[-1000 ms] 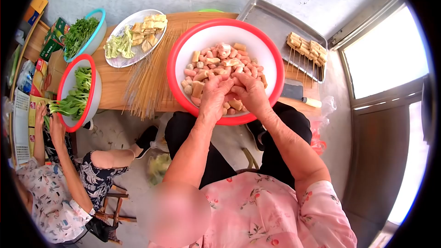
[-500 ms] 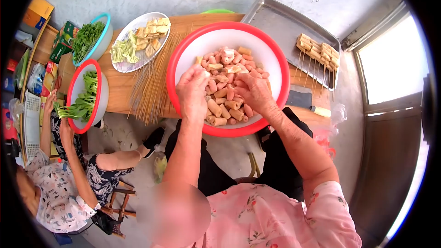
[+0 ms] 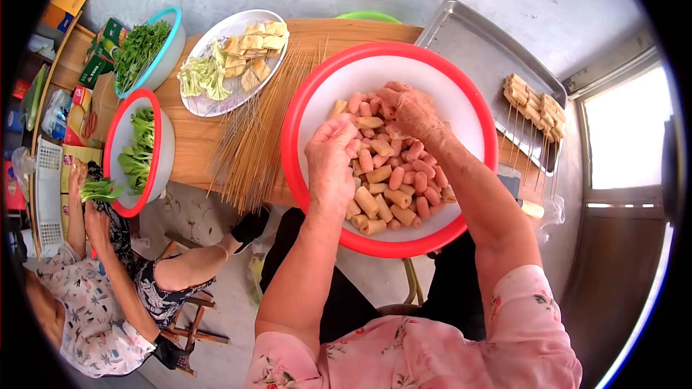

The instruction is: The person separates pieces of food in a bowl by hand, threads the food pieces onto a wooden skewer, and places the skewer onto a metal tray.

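A big white basin with a red rim holds a heap of short pink sausages and tan, tube-shaped pieces. My left hand is closed over the left side of the heap, thumb and fingers pinched together. A bit of pink shows beside its fingertips, but I cannot make out what is held. Into the far side of the heap reaches my right hand, its fingers curled down among the sausages. What those fingers grip is hidden.
Left of the basin lie loose bamboo skewers and a plate of cut vegetables and tan slices. A metal tray bears filled skewers; a knife lies nearby. At left, a person handles greens by a red-rimmed bowl.
My right hand has moved from the middle of the heap to its far side. My left hand stays over the left side, still closed. The view has shifted, and the other person's greens are lower.
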Motion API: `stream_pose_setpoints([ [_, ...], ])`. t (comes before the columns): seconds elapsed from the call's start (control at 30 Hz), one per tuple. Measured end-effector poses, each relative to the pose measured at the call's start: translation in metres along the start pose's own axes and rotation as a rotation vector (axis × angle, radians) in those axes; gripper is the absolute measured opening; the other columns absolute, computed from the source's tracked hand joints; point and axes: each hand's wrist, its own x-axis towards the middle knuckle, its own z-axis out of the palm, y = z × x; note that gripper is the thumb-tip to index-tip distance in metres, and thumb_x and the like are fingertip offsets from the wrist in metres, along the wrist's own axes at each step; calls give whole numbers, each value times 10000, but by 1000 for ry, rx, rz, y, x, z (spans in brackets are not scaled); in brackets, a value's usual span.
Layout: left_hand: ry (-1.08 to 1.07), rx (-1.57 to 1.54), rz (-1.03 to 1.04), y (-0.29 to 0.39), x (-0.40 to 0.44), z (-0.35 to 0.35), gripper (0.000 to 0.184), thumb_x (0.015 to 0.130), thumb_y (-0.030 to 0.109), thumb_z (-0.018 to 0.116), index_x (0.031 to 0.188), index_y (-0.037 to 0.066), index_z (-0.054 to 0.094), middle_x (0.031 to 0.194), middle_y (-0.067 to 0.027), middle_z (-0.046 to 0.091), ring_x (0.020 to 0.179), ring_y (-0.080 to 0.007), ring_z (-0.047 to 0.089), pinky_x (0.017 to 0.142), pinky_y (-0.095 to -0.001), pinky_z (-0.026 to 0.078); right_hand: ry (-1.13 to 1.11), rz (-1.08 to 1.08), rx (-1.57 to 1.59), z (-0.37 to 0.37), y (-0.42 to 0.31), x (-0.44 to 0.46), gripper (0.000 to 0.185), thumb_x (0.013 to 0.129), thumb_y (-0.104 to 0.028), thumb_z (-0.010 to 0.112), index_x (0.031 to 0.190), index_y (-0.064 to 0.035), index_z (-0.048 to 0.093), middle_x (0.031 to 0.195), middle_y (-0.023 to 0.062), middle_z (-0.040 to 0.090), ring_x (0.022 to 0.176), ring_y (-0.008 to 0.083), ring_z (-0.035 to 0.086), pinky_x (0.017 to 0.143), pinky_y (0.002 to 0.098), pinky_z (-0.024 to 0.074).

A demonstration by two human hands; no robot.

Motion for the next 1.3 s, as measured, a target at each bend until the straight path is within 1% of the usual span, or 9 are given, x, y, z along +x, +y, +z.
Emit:
stream_pose_setpoints([
  [0.07, -16, 53, -20, 1, 1, 1, 258, 873, 106, 622, 1106, 11, 567, 1033, -67, 589, 966, -175, 570, 849, -300, 456, -70, -32, -24, 0, 5, 4, 426, 700, -19, 664, 1110, -92, 575, 1074, 107, 582, 961, 285, 575, 800, 374, 491],
  [0.17, -52, 161, 72, 7, 0, 8, 315, 888, 139, 610, 1167, 8, 544, 1090, -86, 576, 1012, -175, 554, 862, -324, 452, -62, 482, 781, -18, -13, 2, 313, 771, -113, 649, 1075, -70, 587, 920, 114, 635, 832, 250, 618, 724, 352, 500],
  [0.23, -106, 223, 128, 12, -5, 15, 343, 896, 138, 595, 1196, -10, 523, 1106, -103, 573, 985, -161, 552, 828, -289, 460, -76, 386, 367, -41, -44, -8, 242, 863, -99, 590, 1073, 18, 570, 908, 108, 642, 798, 155, 611, 706, 285, 519],
  [0.37, -316, 176, 31, 6, -4, 22, 383, 921, 235, 570, 1239, 31, 506, 1178, -109, 539, 1042, -190, 555, 836, -347, 482, 90, 473, 611, -45, -75, -27, 269, 889, -122, 571, 1107, 36, 560, 930, 99, 627, 853, 127, 585, 768, 265, 490],
  [0.53, -413, 150, 89, -1, -9, 30, 356, 897, 162, 605, 1183, 17, 449, 1038, -101, 553, 830, -129, 598, 498, -212, 476, 162, 362, 735, -42, -85, -38, 349, 897, -190, 574, 1201, -23, 549, 1084, 129, 541, 939, 209, 586, 794, 300, 497],
  [0.77, -359, 397, 249, 9, -22, 37, 269, 898, 141, 592, 1106, -4, 504, 946, -79, 573, 786, -80, 586, 466, -189, 434, 2, 479, 974, -73, -101, -43, 386, 906, -183, 530, 1281, -100, 498, 1071, 71, 570, 922, 111, 575, 768, 231, 485],
  [1.03, -257, 570, 682, -20, -2, 44, 176, 925, 136, 550, 1031, -5, 558, 902, -56, 605, 800, -79, 571, 638, -219, 490, 262, 364, 373, -62, -100, -49, 200, 896, -126, 531, 1086, -67, 557, 986, 47, 550, 853, 121, 562, 698, 249, 490],
  [1.13, -317, 226, 237, -3, -11, 55, 166, 930, 152, 547, 1012, 9, 565, 917, -71, 609, 826, -128, 594, 693, -278, 521, 238, 652, 1035, -72, -99, -43, 254, 909, -104, 500, 1157, -50, 519, 1063, 82, 555, 922, 135, 580, 794, 239, 472],
  [1.3, -316, -166, 85, 1, 7, 55, 152, 915, 151, 563, 987, 18, 558, 913, -72, 608, 813, -144, 611, 753, -292, 532, 409, 596, 1503, -76, -88, -40, 299, 917, -88, 498, 1196, 6, 452, 1100, 113, 534, 1005, 180, 570, 819, 291, 484],
])
